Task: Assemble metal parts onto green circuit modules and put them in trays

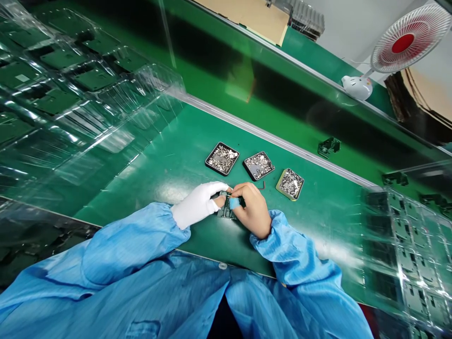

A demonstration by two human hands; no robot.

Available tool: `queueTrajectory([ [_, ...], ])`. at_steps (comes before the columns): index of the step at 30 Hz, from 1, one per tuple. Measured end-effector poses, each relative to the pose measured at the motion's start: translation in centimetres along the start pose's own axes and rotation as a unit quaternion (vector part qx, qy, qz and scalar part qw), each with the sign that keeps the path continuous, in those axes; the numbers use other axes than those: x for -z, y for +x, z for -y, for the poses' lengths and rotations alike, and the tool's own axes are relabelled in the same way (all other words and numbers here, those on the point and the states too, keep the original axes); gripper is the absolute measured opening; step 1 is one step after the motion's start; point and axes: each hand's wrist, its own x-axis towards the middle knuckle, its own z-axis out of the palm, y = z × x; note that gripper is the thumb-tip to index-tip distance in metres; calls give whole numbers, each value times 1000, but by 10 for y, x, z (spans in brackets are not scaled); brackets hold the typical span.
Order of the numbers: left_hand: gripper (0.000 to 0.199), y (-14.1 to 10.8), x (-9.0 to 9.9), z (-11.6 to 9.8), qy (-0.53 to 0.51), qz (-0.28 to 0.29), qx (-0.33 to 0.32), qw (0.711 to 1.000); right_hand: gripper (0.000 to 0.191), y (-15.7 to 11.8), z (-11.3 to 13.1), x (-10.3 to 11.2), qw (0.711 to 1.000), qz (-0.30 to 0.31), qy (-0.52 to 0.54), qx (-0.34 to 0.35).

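A small metal-and-green part [227, 212] lies on the green tabletop [169, 155], low in the middle. My left hand [197, 205], in a white glove with bare fingertips, grips its upper left side. Bare except for a blue cover on one finger, my right hand [252, 209] pinches at the part's upper edge; whatever is between those fingertips is too small to name. Beyond the hands stand a black tray of small metal pieces [221, 158], a second dark tray [259, 165] and a yellowish tray [290, 184], each holding shiny pieces.
Clear plastic trays with green parts [95, 77] are stacked at the left, and more trays [413, 245] at the right. An L-shaped key [263, 185] lies near the second tray. A metal rail [247, 127] crosses behind; a fan [402, 43] stands on the upper shelf.
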Motion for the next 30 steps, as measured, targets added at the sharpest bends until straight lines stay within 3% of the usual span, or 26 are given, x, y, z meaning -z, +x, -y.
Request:
queueTrajectory([
  [4, 32, 0, 0, 0, 8, -2, 2, 1000, 13, 0, 0, -1, 999, 9, 34, 16],
  [11, 33, 3, 0, -4, -7, 3, 33, 999, 11, 0, 2, -1, 995, 11, 95, -39],
  [15, 30, 4, -3, -7, -50, 7, 63, 997, 11, -5, -5, -5, 952, 10, 271, -141],
  [18, 26, 5, -5, -11, -72, -5, 69, 995, 9, -6, -6, -10, 925, 9, 336, -177],
  [22, 24, 5, -6, -16, -17, -28, 62, 998, 8, -5, -7, -14, 937, 6, 308, -163],
  [25, 26, 2, 1, -16, -8, -87, 38, 995, 12, -9, -9, -9, 948, -5, 275, -158],
  [27, 31, -3, 12, -14, -28, -146, 23, 989, 24, -16, -9, -2, 964, -5, 236, -122],
  [30, 29, -11, 31, -11, -29, -182, 37, 982, 54, -27, -3, 9, 990, 73, 115, -26],
])
